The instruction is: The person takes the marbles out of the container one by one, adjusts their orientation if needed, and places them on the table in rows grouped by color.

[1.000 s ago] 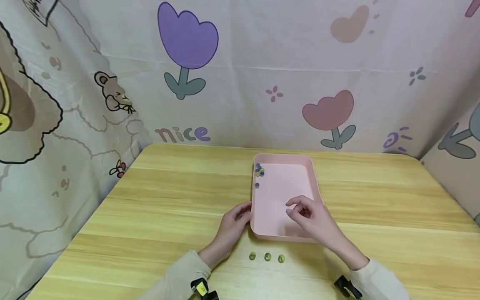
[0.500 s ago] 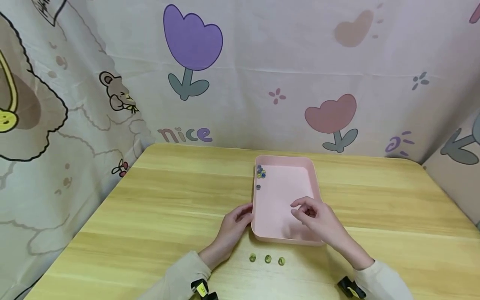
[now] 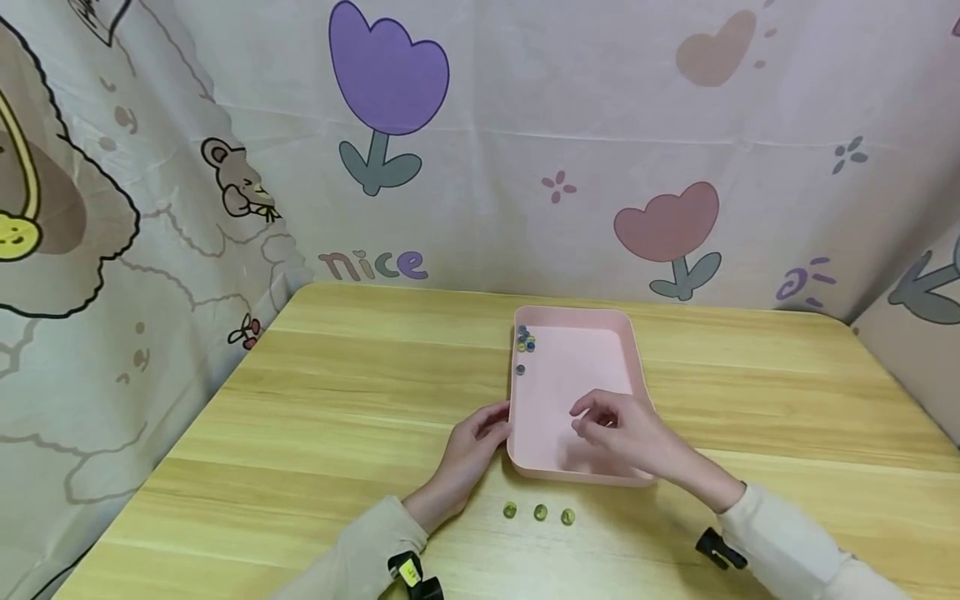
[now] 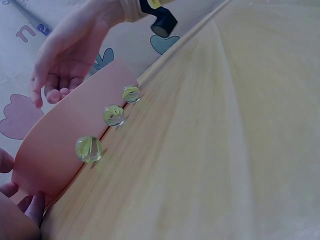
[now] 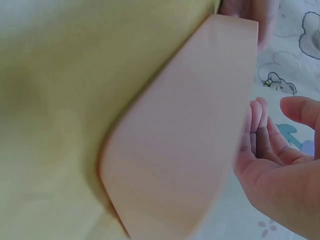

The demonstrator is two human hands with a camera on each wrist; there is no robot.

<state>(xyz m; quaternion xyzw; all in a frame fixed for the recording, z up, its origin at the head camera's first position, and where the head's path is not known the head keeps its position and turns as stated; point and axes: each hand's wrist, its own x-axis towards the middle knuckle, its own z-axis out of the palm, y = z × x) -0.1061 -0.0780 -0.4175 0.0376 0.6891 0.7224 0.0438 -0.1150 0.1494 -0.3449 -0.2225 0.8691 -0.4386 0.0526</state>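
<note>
A shallow pink tray (image 3: pixel 581 367) rests on the wooden table. My left hand (image 3: pixel 472 450) touches the outside of its left wall with the fingertips, near the front corner; these fingers (image 4: pixel 35 205) also show low in the left wrist view. Over the front right part of the tray hovers my right hand (image 3: pixel 618 425), thumb and index finger apart, nothing visible between them, the other fingers bent in. Three clear glass marbles with yellow-green swirls (image 4: pixel 114 115) stand in a row before the tray's front wall. Inside, several blue and yellow marbles (image 3: pixel 527 342) cluster along the left wall, a greyish one (image 3: pixel 521 369) slightly nearer.
The wooden table (image 3: pixel 360 375) stretches to both sides of the tray. Behind it hangs a printed cloth (image 3: pixel 495 167) with tulips, and the cloth continues along the left and right sides. Black camera mounts (image 3: pixel 722 548) sit at both wrists.
My right hand has shifted slightly left over the tray, and its forearm has swung outward to the right. The left hand stays at the tray wall; the marbles keep their places.
</note>
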